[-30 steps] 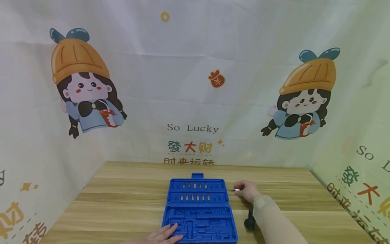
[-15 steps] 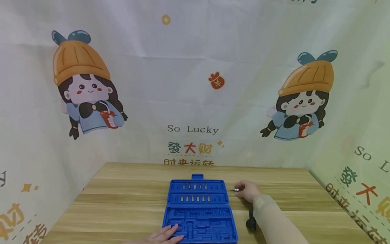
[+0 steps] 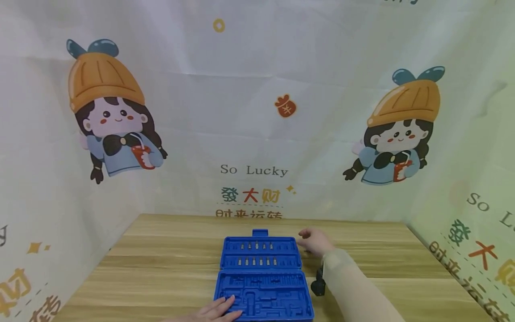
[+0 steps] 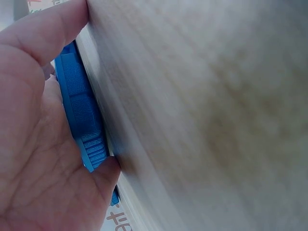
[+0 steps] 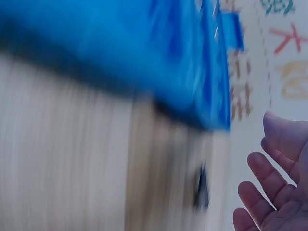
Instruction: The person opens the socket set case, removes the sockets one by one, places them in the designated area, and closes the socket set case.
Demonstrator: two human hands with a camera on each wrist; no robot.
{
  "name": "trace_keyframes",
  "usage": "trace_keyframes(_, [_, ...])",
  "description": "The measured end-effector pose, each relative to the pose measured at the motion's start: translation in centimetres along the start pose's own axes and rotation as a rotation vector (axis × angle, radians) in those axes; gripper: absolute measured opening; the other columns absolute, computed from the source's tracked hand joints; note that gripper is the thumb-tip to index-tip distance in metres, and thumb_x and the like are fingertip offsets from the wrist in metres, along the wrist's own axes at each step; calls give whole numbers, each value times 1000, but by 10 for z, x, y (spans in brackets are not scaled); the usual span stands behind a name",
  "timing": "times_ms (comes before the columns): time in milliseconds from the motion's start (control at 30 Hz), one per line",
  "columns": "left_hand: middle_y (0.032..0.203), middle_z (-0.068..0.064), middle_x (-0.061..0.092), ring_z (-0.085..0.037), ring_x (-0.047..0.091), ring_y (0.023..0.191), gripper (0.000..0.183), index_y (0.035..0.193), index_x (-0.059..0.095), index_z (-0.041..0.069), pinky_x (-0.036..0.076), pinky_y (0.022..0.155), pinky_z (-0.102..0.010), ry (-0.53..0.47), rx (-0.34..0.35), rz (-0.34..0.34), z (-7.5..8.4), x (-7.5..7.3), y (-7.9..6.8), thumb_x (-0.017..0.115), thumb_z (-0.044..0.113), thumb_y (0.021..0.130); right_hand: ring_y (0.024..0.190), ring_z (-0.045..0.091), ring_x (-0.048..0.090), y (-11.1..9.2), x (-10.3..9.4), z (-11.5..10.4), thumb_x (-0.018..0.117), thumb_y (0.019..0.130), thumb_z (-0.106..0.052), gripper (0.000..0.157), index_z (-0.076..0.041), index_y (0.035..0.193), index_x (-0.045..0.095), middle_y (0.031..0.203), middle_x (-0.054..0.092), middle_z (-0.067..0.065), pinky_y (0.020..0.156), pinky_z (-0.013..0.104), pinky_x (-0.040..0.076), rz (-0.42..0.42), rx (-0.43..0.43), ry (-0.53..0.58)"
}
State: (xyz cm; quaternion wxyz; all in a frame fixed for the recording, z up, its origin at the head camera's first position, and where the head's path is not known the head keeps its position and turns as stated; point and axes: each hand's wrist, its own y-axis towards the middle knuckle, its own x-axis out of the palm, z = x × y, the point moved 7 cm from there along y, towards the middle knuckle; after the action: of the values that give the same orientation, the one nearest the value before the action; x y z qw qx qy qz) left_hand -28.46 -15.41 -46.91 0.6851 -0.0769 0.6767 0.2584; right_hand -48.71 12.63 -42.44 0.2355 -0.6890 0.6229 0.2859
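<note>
A blue plastic case [image 3: 265,293] lies open on the wooden table, its moulded recesses facing up. Two rows of small metal bits [image 3: 260,261] stand in its far half. My left hand [image 3: 217,310] rests on the near left corner of the case, fingers extended. My right hand [image 3: 317,242] hovers by the far right corner, holding nothing; its fingers are loosely bent and apart in the right wrist view. Below it a small metal bit [image 5: 202,190] lies on the table, blurred, to the right of the case.
The wooden table [image 3: 161,259] reaches back to a printed cloth [image 3: 257,134] that hangs behind and on both sides. A black device [image 3: 318,286] sits by the right sleeve [image 3: 350,277].
My right hand has let go of the small metal bit on the table and moved up and left toward the case's far right corner. My left hand stays in place.
</note>
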Motion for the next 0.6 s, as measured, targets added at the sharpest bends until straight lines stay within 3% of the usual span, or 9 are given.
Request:
trace_keyframes(233, [147,-11,44,-35,54,121,61,149,39,24,54,80,-38,202,42,219,6,9,-4,56,46,95,106,34,58,6,43,-21,67,91,-16,29,0,114,63,113,63,15,92,51,45,-11,36,163])
trace_keyframes(333, [147,-8,44,-32,53,122,62,148,39,26,54,79,-38,286,56,296,9,15,-5,59,47,93,103,31,57,8,57,-19,70,88,-21,24,-5,106,67,107,65,9,96,52,38,10,52,117])
trace_keyframes(433, [147,-6,44,-28,54,122,64,148,41,26,54,80,-35,352,26,356,10,20,-6,60,50,91,103,31,56,7,64,-17,73,86,-27,20,-12,99,71,103,67,4,99,56,28,45,50,14])
trace_keyframes(600, [147,-5,44,-25,54,123,62,147,41,26,53,82,-33,426,21,407,13,22,-5,56,52,93,110,37,53,8,70,-17,74,84,-30,19,-15,96,75,106,68,5,100,62,20,67,21,-73])
